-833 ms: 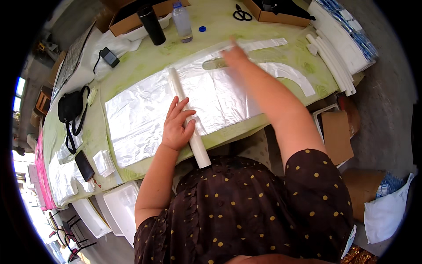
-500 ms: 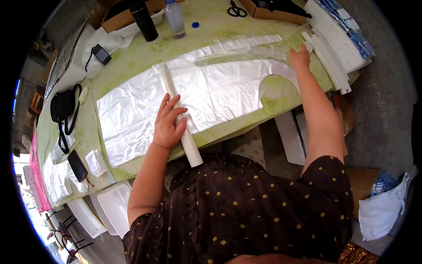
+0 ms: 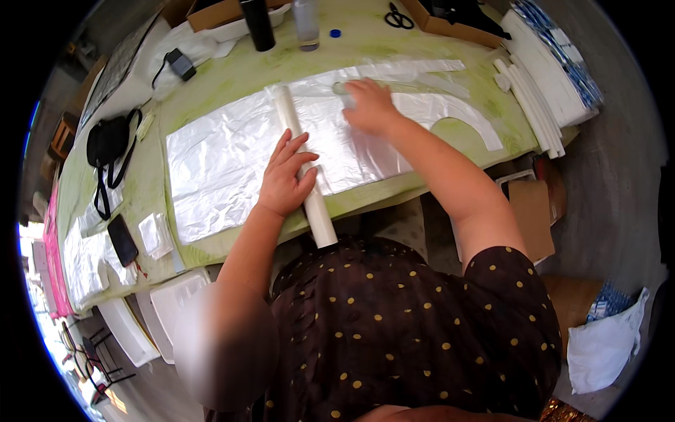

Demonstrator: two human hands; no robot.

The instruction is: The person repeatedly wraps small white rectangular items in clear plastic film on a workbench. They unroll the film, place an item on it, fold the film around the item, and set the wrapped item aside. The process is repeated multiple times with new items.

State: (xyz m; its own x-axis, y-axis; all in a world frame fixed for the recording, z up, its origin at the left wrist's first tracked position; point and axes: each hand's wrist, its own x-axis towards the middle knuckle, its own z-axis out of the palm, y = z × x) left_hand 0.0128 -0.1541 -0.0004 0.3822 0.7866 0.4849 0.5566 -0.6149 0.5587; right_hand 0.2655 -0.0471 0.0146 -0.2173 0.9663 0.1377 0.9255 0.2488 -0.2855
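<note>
A: Going left to right, quick. At about nine o'clock a black bag (image 3: 105,144) and a dark phone (image 3: 122,239) are lying on the green table (image 3: 232,74), well clear of the work.

B: And the hands?

A: The left hand (image 3: 285,179) is lying flat, fingers spread, pressing on a white tube (image 3: 304,165), not wrapping round it. The tube is running from roughly twelve o'clock down to six, its near end sticking out past the table edge toward the person.

B: Under it?

A: The clear plastic sheet (image 3: 218,165), spread flat across the middle of the table, with the tube lying across it. The right hand (image 3: 369,105) is resting palm down on the sheet, at about one o'clock from the left hand, fingers loosely curled, gripping nothing (just pressing).

B: Step in hand?

A: My read: smoothing the sheet flat while the tube is being pinned in place, getting ready for rolling. Nothing is wound round the tube yet as far as I can tell.

B: Next move needs?

A: Probably keeping the tube square to the sheet's long edge and the film taut, so it isn't creasing.

B: Far right?

A: White rods (image 3: 531,105) are stacked at three o'clock, scissors (image 3: 399,17) at the far edge around one.
</note>
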